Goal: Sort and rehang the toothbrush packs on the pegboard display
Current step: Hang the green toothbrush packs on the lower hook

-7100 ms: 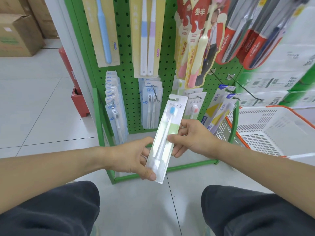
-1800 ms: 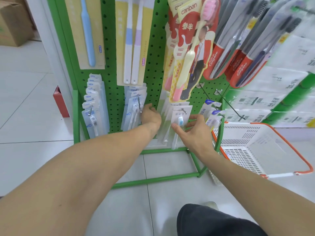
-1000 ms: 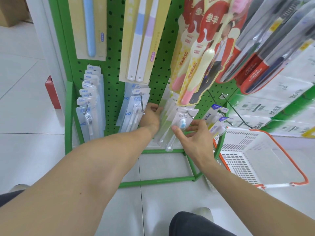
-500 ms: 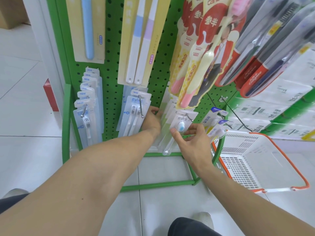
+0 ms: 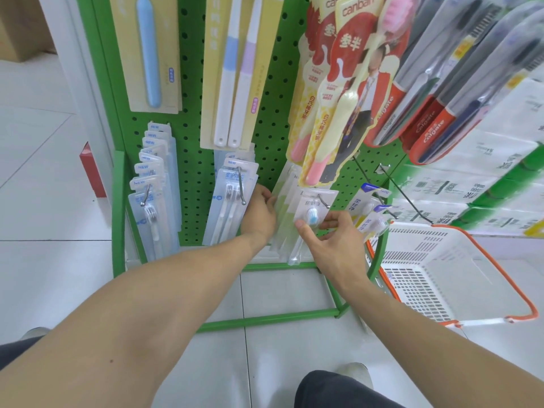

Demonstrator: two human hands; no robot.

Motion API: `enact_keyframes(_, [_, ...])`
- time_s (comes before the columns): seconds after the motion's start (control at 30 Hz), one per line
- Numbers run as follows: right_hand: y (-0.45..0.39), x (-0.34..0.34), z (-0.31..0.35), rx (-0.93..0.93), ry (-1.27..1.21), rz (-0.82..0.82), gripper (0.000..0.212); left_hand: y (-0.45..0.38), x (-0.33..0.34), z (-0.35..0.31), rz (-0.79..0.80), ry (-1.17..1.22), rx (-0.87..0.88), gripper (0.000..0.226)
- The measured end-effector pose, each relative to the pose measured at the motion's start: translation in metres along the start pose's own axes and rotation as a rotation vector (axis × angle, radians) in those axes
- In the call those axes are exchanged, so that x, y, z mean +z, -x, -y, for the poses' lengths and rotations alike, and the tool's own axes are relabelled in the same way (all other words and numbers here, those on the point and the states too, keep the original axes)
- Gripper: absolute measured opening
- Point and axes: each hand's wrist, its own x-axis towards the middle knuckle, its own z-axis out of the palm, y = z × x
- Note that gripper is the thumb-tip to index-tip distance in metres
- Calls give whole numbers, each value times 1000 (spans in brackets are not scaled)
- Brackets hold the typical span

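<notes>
A clear toothbrush pack with a blue-headed brush hangs at the front of a peg on the green pegboard, low in the middle. My right hand pinches its lower part, thumb on the front by the brush head. My left hand reaches to the left edge of the same stack of packs and holds them from the side. The fingertips of that hand are hidden behind the packs.
Blue packs hang on the peg to the left, more blue packs further left. Yellow packs hang to the right. Large Colgate packs and canban packs hang above. A white basket with an orange rim stands at the right on the tiled floor.
The loose pack from earlier now hangs on the peg with both hands still at it. Over the last second the hands have barely moved; the view has shifted slightly.
</notes>
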Motion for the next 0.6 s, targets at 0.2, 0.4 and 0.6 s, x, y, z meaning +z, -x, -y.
enact_keyframes(0.2, [2,1,3,-19,19,10,47,13,-12,-4,46,-350,243,16])
enact_keyframes(0.4, [4,-3,4,-33,37,28,49,29,-19,-10,14,-215,267,17])
enact_keyframes(0.6, [2,-7,5,-28,38,23,58,26,-20,-14,-51,-261,193,25])
